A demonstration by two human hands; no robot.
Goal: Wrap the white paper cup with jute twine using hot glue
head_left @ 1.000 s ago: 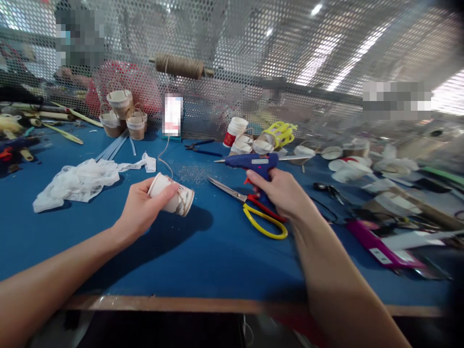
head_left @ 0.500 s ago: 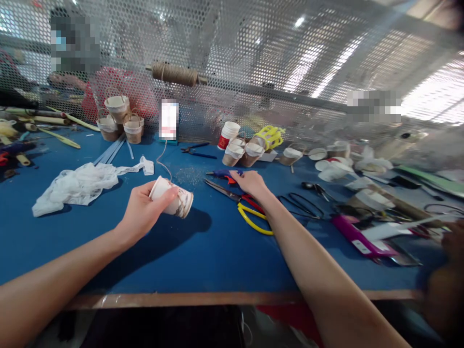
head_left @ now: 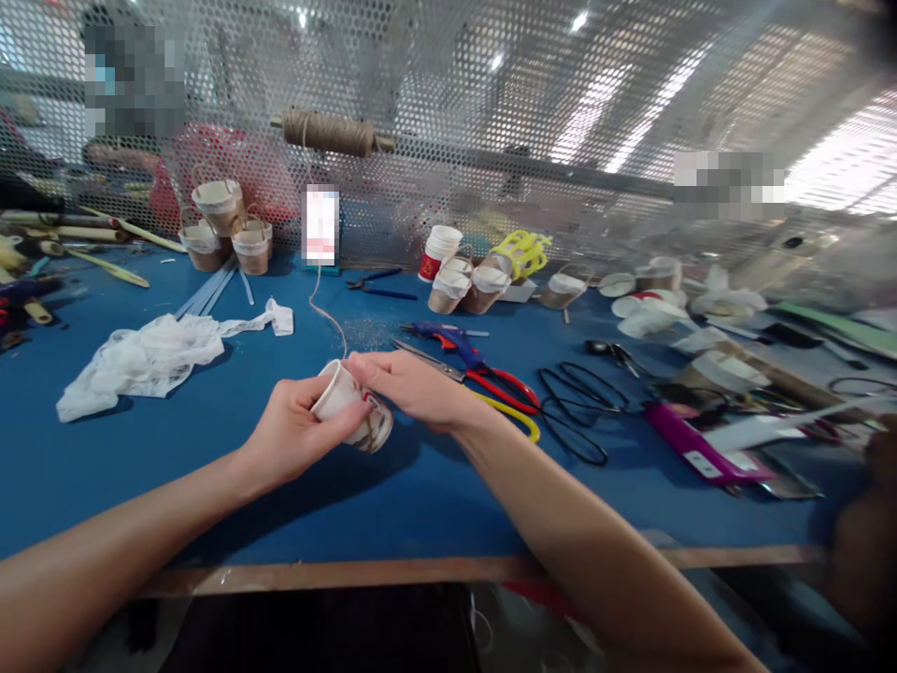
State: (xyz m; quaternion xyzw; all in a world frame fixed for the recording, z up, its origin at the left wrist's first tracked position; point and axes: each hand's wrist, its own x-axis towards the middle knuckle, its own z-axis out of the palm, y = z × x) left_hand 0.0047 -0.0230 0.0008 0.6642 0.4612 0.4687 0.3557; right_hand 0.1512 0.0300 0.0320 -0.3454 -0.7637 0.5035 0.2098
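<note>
In my left hand [head_left: 291, 425] is a white paper cup [head_left: 334, 393], lying tilted, with its mouth up and left and brown twine wound about its base end. My right hand [head_left: 396, 379] is closed at the cup's far side, its fingertips pinching the twine [head_left: 323, 313] by the rim; the exact grip is partly hidden. That twine leads up to a spool [head_left: 328, 133] on the mesh. Just beyond my right hand lies a blue glue gun [head_left: 448, 341] with an orange trigger. Scissors [head_left: 501, 385] with red and yellow handles lie partly under my right forearm.
White gauze [head_left: 144, 360] is heaped at left. Twine-wrapped cups [head_left: 252, 245] stand by the perforated screen, with pliers [head_left: 382, 285] nearby. A black cord [head_left: 581, 411] and a purple tool [head_left: 690, 444] lie at right. Another person's blurred arm [head_left: 859, 505] shows at the right edge.
My right hand has let go of the glue gun, which stays on the table, and moved left to the cup. The cup has shifted slightly right and nearer.
</note>
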